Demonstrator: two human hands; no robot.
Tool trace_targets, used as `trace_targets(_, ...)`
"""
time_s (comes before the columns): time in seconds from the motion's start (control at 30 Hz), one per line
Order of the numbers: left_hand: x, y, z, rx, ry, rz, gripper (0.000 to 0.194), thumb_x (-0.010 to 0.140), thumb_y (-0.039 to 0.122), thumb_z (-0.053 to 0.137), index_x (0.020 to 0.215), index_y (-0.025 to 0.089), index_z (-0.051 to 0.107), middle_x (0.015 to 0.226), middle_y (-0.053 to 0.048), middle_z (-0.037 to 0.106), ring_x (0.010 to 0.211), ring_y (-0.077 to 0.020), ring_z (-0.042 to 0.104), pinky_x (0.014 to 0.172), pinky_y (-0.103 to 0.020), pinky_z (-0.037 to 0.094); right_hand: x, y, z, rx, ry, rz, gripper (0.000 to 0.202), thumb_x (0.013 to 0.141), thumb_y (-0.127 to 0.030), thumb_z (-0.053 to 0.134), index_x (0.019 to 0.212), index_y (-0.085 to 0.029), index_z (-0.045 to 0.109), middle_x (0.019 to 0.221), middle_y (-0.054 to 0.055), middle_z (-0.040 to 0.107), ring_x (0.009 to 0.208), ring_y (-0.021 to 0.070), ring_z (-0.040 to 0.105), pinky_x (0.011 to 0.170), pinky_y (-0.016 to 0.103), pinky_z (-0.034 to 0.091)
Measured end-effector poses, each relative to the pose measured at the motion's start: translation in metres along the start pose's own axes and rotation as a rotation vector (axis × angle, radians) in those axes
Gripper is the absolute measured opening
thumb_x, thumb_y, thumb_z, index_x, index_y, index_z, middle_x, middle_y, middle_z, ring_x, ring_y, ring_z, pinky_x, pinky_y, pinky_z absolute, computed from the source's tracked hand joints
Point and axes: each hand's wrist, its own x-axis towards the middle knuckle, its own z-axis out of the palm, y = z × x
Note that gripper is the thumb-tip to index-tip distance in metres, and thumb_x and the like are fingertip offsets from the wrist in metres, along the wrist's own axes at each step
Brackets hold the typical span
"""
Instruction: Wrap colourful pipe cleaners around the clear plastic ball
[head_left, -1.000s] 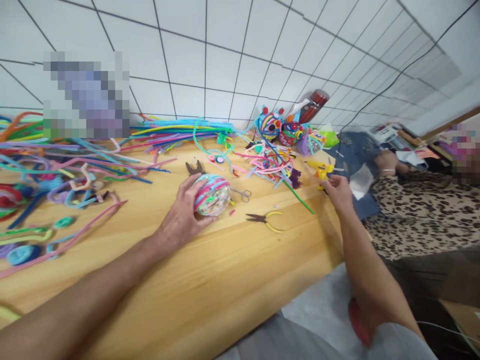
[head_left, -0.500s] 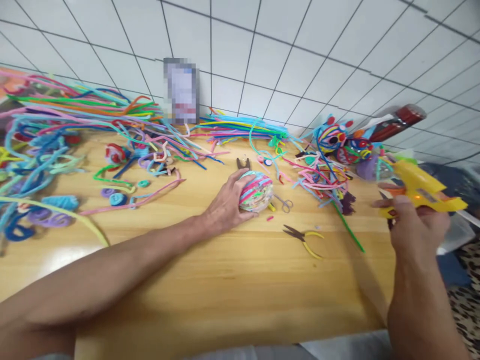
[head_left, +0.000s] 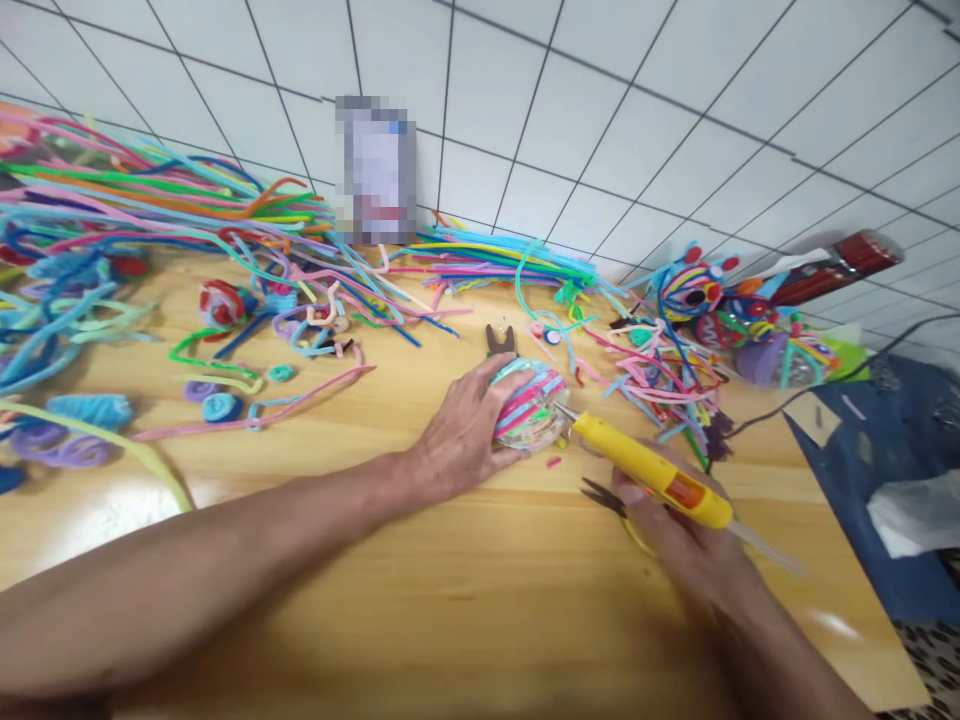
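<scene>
My left hand (head_left: 465, 425) is wrapped round the left side of a ball (head_left: 525, 408) covered in pink, blue and white pipe cleaner strips, held at the tabletop. A yellow hot glue gun (head_left: 652, 465) sits in the closed grip of my right hand (head_left: 682, 535), its metal nozzle at the right side of the ball. Whether the tip touches the ball I cannot tell. Beneath my right hand lie yellow-handled pliers (head_left: 604, 495), partly covered. Just behind the ball a dark two-pronged tool (head_left: 500, 340) shows its jaws.
Loose pipe cleaners (head_left: 225, 200) are heaped along the left and back. A phone-like, blurred device (head_left: 379, 175) leans on the tiled wall. Finished-looking colourful figures (head_left: 690, 285) and a red can-like cylinder (head_left: 840, 265) stand at back right. A black cord (head_left: 885, 355) crosses the right side.
My right hand has brought the glue gun from the far right, leftward to the ball. My left hand still holds the ball. The whole view has shifted slightly.
</scene>
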Motion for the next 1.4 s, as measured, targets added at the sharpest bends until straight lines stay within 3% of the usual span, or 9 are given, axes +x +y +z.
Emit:
trace_targets(0.13, 0.0, 0.002, -0.001, 0.021, -0.005, -0.004, 0.096, 0.088, 0.042, 0.086, 0.163, 0.028, 0.029, 0.164, -0.023, 0.044, 0.154, -0.0407, 0.048, 0.122, -0.061, 0.05, -0.001, 0.0, 0.003, -0.011, 0.004, -0.032, 0.017, 0.101, -0.03, 0.067, 0.118, -0.031, 0.07, 0.097, 0.003, 0.077, 0.079, 0.0232, 0.075, 0.07, 0.034, 0.062)
trace_targets(0.53, -0.002, 0.003, 0.0, 0.006, -0.015, 0.004, 0.093, 0.088, 0.036, 0.085, 0.164, 0.031, 0.032, 0.167, -0.02, 0.042, 0.153, -0.0409, 0.048, 0.122, -0.061, 0.048, 0.003, -0.01, 0.002, -0.065, -0.051, -0.058, 0.014, 0.102, -0.025, 0.063, 0.115, -0.03, 0.067, 0.101, 0.004, 0.078, 0.082, 0.0229, 0.076, 0.074, 0.034, 0.062)
trace_targets(0.9, 0.001, 0.006, -0.002, 0.074, -0.046, -0.034, 0.092, 0.086, 0.041, 0.087, 0.161, 0.024, 0.035, 0.164, -0.022, 0.045, 0.152, -0.0387, 0.05, 0.121, -0.057, 0.05, 0.003, -0.01, 0.003, -0.104, -0.076, -0.063, 0.018, 0.105, -0.025, 0.06, 0.122, -0.026, 0.065, 0.104, 0.005, 0.077, 0.088, 0.0211, 0.077, 0.079, 0.031, 0.062)
trace_targets(1.4, 0.001, 0.006, -0.002, 0.079, -0.038, -0.018, 0.092, 0.087, 0.04, 0.086, 0.161, 0.027, 0.033, 0.164, -0.022, 0.046, 0.151, -0.0392, 0.051, 0.121, -0.059, 0.05, 0.001, -0.008, 0.005, -0.088, -0.053, -0.037, 0.02, 0.104, -0.028, 0.062, 0.123, -0.027, 0.066, 0.105, 0.005, 0.078, 0.088, 0.0229, 0.077, 0.078, 0.033, 0.063)
